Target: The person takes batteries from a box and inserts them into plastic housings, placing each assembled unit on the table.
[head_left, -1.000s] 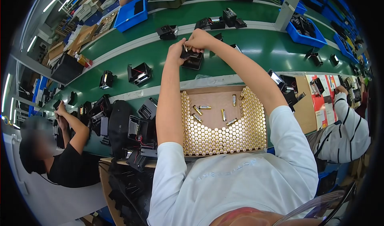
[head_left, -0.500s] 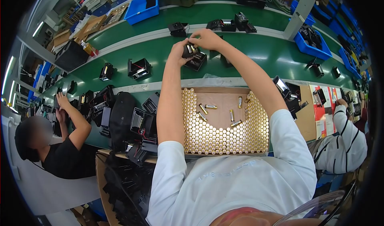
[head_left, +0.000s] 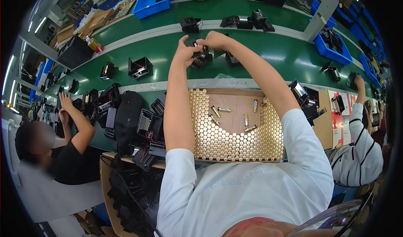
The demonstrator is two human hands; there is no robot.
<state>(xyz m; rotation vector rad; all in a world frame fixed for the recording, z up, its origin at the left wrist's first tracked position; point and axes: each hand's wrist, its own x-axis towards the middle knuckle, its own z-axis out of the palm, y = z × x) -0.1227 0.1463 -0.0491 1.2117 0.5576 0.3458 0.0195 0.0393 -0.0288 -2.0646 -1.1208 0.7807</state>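
Note:
Out over the green belt, my left hand [head_left: 183,53] is at the left side of a black battery box [head_left: 202,61], its fingers bent over the box's upper part and one finger raised. Silvery cells show near the top of this box. My right hand [head_left: 216,40] is curled, fingertips meeting the left fingers at the box's far edge; what they pinch is hidden. Another black box [head_left: 232,60] is partly covered by my right forearm. Between my arms stands a carton [head_left: 231,92] of upright gold-ended batteries [head_left: 226,146], several more lying loose inside.
Black battery boxes [head_left: 140,68] sit along the green belt [head_left: 168,69], and more are heaped left of the carton [head_left: 150,125]. Blue bins [head_left: 333,48] stand at the back. One co-worker [head_left: 69,153] sits at left, another [head_left: 357,149] at right.
My hands have shifted; the battery-filled piece held above the box now sits lower, against it. One left finger has lifted. The right co-worker's arm has reached out to the belt.

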